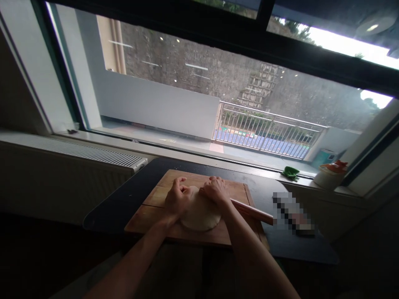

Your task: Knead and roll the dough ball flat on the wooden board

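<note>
A round, flat sheet of pale dough [201, 215] lies on a wooden cutting board [146, 218]. My left hand [177, 198] is at the dough's left edge, fingers curled in and closed on its rim. On the far right side of the dough, my right hand [215, 190] is bent over a wooden rolling pin [253, 211], fingers closed around its upper part. From under that wrist the pin slants down to the right, past the board's edge. My fingers and palm hide its other end and part of the dough's far rim.
The board rests on a dark table [109, 207] beneath a wide window. A blurred-out object [294, 214] lies on the table's right. On the sill are a green item [290, 172] and a pale pot with an orange top [330, 176]. A white radiator [68, 162] is at left.
</note>
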Demonstrator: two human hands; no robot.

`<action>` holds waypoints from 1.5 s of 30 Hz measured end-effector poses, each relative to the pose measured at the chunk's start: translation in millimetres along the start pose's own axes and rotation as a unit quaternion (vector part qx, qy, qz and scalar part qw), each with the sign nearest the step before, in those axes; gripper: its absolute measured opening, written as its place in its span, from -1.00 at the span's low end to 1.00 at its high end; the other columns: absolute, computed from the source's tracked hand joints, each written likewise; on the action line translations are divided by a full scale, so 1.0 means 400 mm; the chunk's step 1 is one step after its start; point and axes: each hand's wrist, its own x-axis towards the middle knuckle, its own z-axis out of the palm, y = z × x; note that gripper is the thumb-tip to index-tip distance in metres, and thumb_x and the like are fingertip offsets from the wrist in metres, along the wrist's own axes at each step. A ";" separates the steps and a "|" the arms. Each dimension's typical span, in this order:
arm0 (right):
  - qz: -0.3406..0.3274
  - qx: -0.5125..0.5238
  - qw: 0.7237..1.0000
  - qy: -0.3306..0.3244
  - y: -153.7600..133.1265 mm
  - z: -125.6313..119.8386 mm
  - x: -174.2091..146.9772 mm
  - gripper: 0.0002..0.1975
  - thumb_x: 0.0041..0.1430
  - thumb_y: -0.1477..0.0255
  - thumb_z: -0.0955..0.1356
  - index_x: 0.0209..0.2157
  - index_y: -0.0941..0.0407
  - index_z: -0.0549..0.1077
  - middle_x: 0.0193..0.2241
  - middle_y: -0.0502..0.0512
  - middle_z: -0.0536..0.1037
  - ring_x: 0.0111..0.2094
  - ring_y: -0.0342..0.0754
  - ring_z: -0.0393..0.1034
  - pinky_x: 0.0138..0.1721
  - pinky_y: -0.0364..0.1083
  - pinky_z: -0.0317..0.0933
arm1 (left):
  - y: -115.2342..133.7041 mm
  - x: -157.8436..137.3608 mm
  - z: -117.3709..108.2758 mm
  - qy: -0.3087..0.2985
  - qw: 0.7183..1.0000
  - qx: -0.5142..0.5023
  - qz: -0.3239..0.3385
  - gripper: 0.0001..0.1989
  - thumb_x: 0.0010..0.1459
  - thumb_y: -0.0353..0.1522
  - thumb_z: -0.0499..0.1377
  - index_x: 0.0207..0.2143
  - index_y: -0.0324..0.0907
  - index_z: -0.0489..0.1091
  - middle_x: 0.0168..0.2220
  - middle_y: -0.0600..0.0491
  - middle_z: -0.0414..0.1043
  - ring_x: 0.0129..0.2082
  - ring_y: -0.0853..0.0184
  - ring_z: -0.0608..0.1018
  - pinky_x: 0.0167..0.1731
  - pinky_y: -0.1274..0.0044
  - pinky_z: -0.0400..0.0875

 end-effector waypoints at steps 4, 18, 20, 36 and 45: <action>0.050 -0.011 0.999 -0.009 -0.011 0.013 0.061 -0.64 0.08 0.29 0.17 -0.15 0.17 0.35 -0.13 0.28 0.34 -0.06 0.16 0.18 -0.09 0.08 0.03 | -0.010 0.000 0.009 -0.004 0.998 0.046 0.035 -0.58 0.01 -0.29 0.07 -0.03 -0.12 0.17 -0.44 0.12 0.42 -0.44 0.36 0.49 -0.41 0.56 0.32; -0.030 0.018 0.999 0.011 -0.045 0.018 -0.095 -0.56 0.13 0.36 0.10 0.07 0.08 0.16 0.04 0.17 0.23 0.07 0.08 0.03 -0.01 0.03 -0.03 | -0.011 0.006 0.007 -0.028 0.990 0.124 0.056 -0.60 -0.01 -0.36 0.04 -0.05 -0.17 0.23 -0.42 0.06 0.41 -0.34 0.31 0.47 -0.30 0.52 0.31; -0.005 0.011 1.000 -0.009 -0.037 0.016 -0.061 -0.55 0.11 0.34 0.12 0.05 0.11 0.18 0.01 0.21 0.24 0.06 0.12 0.04 -0.02 0.07 -0.02 | -0.014 0.005 0.008 -0.027 0.990 0.123 0.056 -0.61 0.00 -0.37 0.02 -0.06 -0.17 0.23 -0.42 0.06 0.41 -0.34 0.31 0.47 -0.29 0.51 0.30; -0.020 -0.002 0.999 0.032 -0.034 0.021 -0.068 -0.54 0.08 0.30 0.16 0.04 0.11 0.19 0.02 0.22 0.23 0.06 0.12 0.03 0.01 0.07 -0.08 | -0.022 0.007 0.010 -0.024 0.991 0.118 0.060 -0.62 0.00 -0.37 0.01 -0.07 -0.15 0.25 -0.36 0.03 0.45 -0.36 0.32 0.48 -0.34 0.54 0.30; 0.047 -0.028 0.998 -0.005 -0.007 0.023 0.028 -0.52 -0.11 0.24 0.29 -0.11 0.16 0.31 -0.09 0.28 0.29 -0.02 0.20 0.11 -0.04 0.13 -0.03 | -0.031 0.003 0.013 -0.036 0.995 0.076 0.047 -0.65 0.04 -0.35 0.02 -0.08 -0.16 0.28 -0.31 0.02 0.48 -0.36 0.32 0.50 -0.36 0.56 0.31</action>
